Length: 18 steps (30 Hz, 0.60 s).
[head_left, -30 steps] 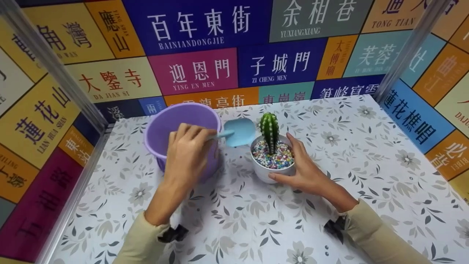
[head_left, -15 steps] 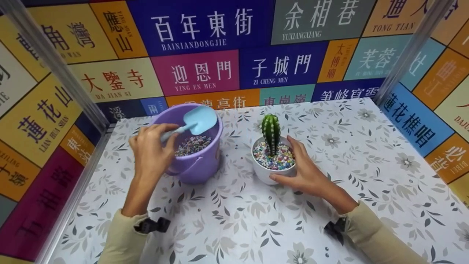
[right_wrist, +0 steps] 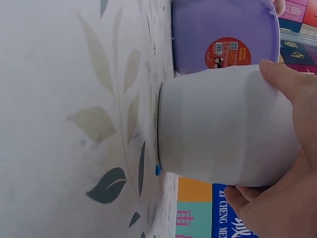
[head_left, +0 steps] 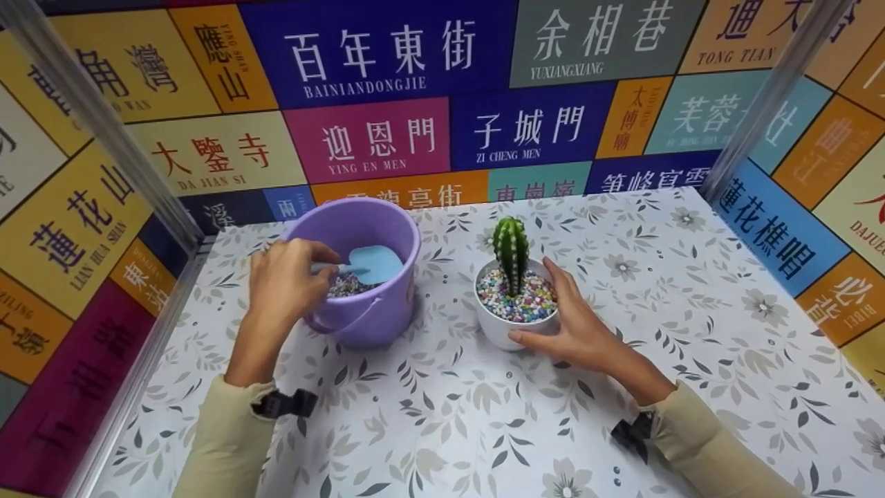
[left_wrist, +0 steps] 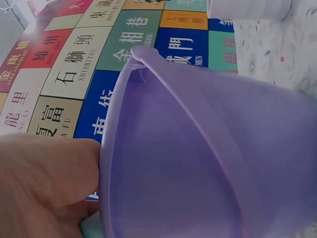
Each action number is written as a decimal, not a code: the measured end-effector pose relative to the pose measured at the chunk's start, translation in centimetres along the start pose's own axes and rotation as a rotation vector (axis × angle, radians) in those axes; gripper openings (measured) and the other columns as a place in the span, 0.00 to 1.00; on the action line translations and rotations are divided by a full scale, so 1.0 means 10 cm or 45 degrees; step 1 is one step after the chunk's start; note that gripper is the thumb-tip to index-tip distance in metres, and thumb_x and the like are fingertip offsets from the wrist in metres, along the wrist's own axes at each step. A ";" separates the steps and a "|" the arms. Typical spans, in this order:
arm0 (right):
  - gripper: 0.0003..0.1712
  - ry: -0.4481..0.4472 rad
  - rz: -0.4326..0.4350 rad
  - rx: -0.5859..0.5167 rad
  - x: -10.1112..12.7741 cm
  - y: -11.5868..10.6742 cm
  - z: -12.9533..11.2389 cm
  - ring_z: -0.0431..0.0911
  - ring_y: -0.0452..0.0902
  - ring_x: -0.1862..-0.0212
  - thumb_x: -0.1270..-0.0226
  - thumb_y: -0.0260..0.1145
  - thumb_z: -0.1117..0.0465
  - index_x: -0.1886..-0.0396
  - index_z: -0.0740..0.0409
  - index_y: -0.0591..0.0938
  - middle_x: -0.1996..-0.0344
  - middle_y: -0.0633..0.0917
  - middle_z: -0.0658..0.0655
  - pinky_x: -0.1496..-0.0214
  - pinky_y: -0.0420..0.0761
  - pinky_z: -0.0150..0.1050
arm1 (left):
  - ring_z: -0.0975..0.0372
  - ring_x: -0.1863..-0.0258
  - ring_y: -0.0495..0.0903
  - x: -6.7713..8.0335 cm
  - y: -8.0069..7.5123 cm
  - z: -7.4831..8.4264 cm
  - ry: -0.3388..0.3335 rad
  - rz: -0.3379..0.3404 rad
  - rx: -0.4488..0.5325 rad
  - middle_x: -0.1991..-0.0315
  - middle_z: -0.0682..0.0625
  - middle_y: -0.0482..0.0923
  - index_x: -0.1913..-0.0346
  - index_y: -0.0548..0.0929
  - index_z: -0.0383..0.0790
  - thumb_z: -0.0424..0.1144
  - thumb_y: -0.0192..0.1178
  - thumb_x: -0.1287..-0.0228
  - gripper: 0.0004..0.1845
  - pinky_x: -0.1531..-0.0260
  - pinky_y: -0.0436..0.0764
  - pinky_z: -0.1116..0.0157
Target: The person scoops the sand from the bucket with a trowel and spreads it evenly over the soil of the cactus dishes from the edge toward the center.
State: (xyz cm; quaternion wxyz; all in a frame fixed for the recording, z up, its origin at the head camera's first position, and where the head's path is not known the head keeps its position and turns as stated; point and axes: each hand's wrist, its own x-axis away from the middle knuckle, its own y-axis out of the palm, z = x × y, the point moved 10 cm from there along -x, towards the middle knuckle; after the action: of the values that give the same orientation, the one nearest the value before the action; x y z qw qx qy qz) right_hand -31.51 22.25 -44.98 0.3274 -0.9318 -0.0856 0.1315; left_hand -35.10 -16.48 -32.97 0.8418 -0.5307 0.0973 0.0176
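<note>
Scooping coloured gravel, the left hand (head_left: 287, 277) grips the pale blue plastic trowel (head_left: 370, 264) inside the purple plastic bucket (head_left: 373, 311), while the right hand (head_left: 577, 328) clasps the white ceramic cactus pot (head_left: 505, 330); lifting a level load across to the right seems next.

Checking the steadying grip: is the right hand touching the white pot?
Touching. In the right wrist view the right hand wraps the white pot, thumb and fingers pressed against its wall.
</note>
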 end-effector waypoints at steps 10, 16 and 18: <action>0.41 -0.059 0.004 -0.179 -0.08 -0.11 -0.07 0.62 0.42 0.11 0.10 0.46 0.46 0.10 0.57 0.46 0.11 0.50 0.64 0.13 0.50 0.68 | 0.46 0.38 0.85 -0.13 0.11 0.04 0.024 -0.267 -0.089 0.46 0.46 0.93 0.48 0.94 0.45 0.37 0.68 0.28 0.11 0.36 0.64 0.40; 0.34 -0.108 0.071 -0.247 -0.14 -0.27 -0.09 0.61 0.50 0.12 0.08 0.42 0.53 0.11 0.58 0.53 0.13 0.57 0.64 0.16 0.58 0.66 | 0.45 0.44 0.88 -0.19 0.12 0.03 0.041 -0.261 -0.063 0.50 0.44 0.93 0.47 0.93 0.43 0.36 0.66 0.27 0.11 0.36 0.73 0.39; 0.32 -0.133 0.110 -0.215 -0.18 -0.35 -0.11 0.60 0.56 0.14 0.08 0.43 0.55 0.12 0.59 0.58 0.15 0.62 0.64 0.17 0.60 0.64 | 0.45 0.47 0.89 -0.22 0.10 0.03 0.052 -0.220 -0.052 0.51 0.43 0.93 0.46 0.93 0.41 0.37 0.65 0.26 0.12 0.39 0.78 0.41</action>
State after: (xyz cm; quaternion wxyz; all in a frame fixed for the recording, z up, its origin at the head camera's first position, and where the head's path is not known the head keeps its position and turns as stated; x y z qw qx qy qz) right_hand -33.10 23.87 -41.57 0.2367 -0.9508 -0.0731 0.1862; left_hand -37.31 -15.59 -33.33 0.8271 -0.5543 0.0681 -0.0640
